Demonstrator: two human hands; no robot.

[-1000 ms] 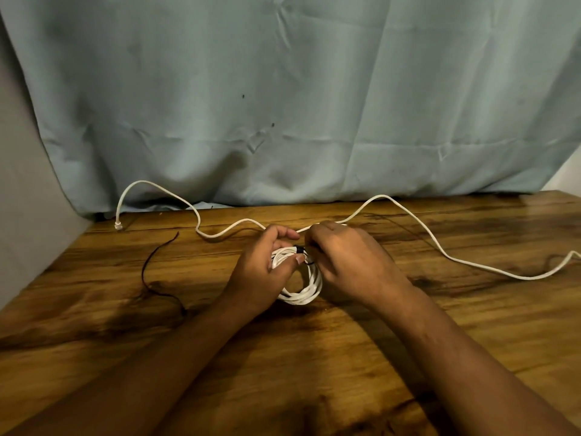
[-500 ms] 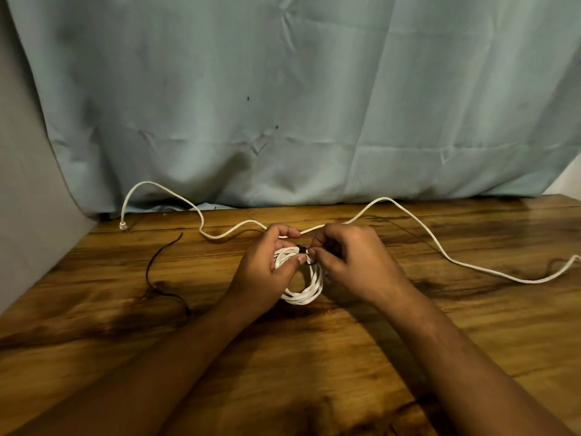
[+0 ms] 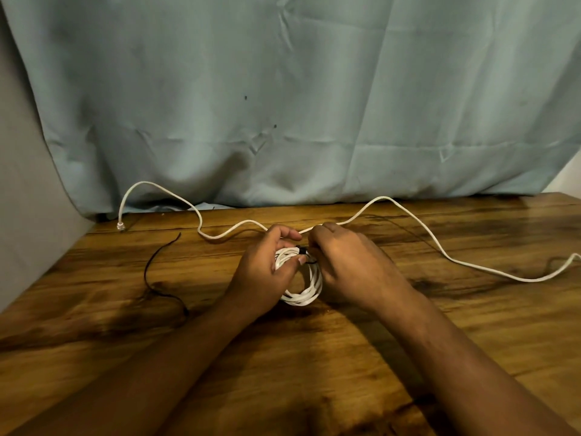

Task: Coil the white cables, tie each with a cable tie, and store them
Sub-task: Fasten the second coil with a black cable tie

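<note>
Left grip (image 3: 267,272) is curling thumb and fingers round the coil (image 3: 303,298) resting on the table (image 3: 314,372) just right of it, while right grip (image 3: 349,265) is pinching the black tie (image 3: 302,250) at the coil's top.

The right grip (image 3: 352,265) has eased back, now pinching the cable tie (image 3: 302,248).

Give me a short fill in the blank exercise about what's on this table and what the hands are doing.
1. The coiled cable gripped by the left hand is ____ in colour.
2. The right hand pinches a cable tie of ____ colour at the coil's top.
3. The spare cable tie lies on the wooden table to the ____ of both hands.
Missing words: white; black; left.
</note>
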